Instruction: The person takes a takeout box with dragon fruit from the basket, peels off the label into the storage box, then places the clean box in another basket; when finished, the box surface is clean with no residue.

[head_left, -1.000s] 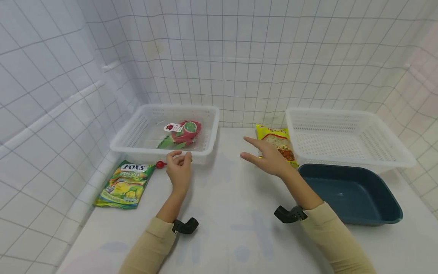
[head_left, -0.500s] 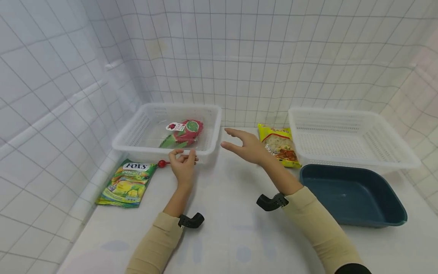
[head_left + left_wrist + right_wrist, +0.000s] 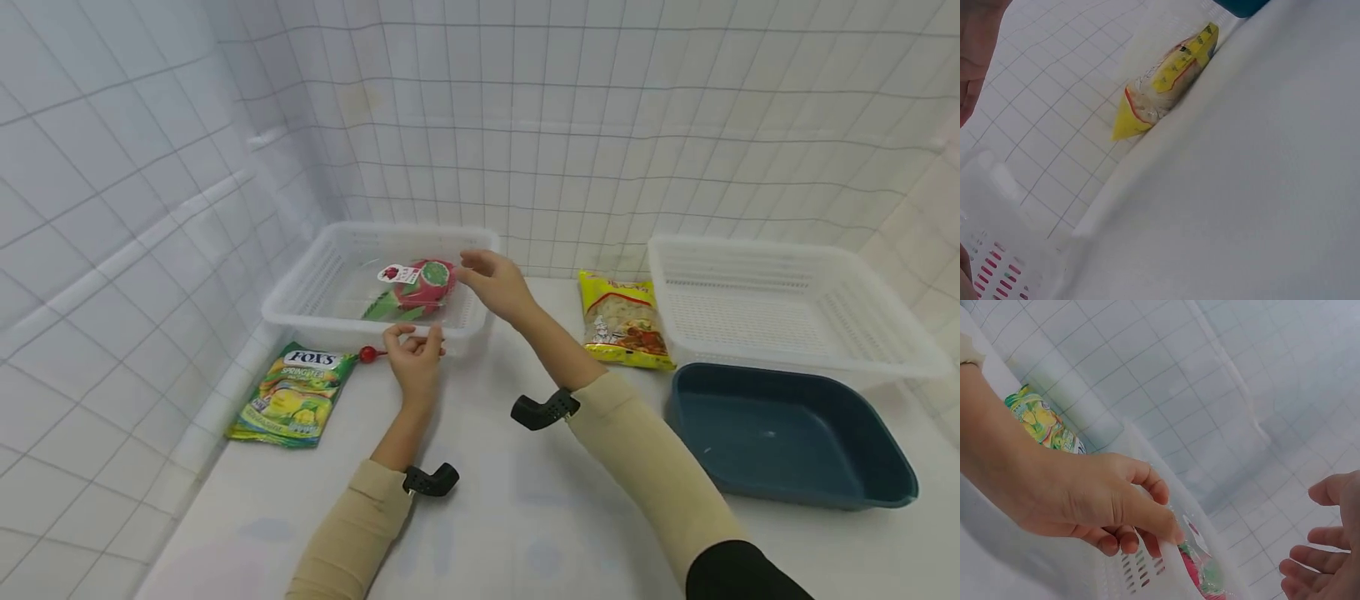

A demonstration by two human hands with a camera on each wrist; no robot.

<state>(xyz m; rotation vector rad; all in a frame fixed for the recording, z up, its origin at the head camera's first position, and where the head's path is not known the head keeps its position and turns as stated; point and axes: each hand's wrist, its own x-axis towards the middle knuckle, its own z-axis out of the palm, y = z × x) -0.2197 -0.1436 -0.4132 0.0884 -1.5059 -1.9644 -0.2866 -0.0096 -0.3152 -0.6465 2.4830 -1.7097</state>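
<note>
A dragon fruit [image 3: 426, 286] under clear plastic with a white label [image 3: 399, 274] lies in the left white basket [image 3: 345, 325]. My left hand [image 3: 417, 362] is at that basket's front rim, fingers loosely curled; the right wrist view shows its thumb [image 3: 1154, 522] by the rim. I see nothing held in it. Over the basket's right rim hovers my right hand [image 3: 497, 287], fingers loosely bent and holding nothing, close to the fruit. A red ball on a thin stick [image 3: 367, 354] lies left of the left hand, its far end hidden.
A green Fox's candy bag [image 3: 294, 396] lies at the left. To the right, a yellow snack bag [image 3: 624, 321] leans beside another white basket [image 3: 806, 350], with a dark blue tub [image 3: 787, 437] in front. White gridded curtains surround the table.
My right hand has moved left from beside the yellow bag to above the left basket's right side. The left hand has stayed by the front rim. The view has shifted slightly.
</note>
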